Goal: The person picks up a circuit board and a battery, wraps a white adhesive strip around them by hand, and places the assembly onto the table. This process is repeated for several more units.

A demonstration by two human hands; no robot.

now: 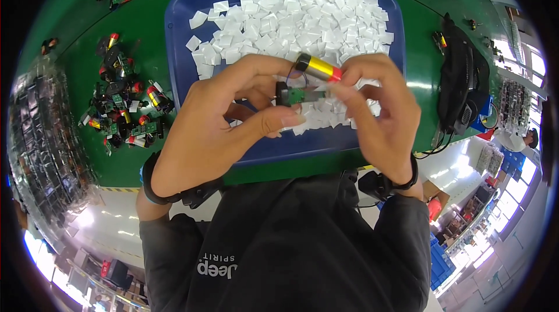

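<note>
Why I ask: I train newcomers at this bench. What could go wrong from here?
The left hand holds a green circuit board, the right hand pinches a yellow-and-red cylinder; pulling them apart could strain the thin wire that seems to link them. Both are over a blue tray, so a dropped piece could land among the loose white squares.
</note>
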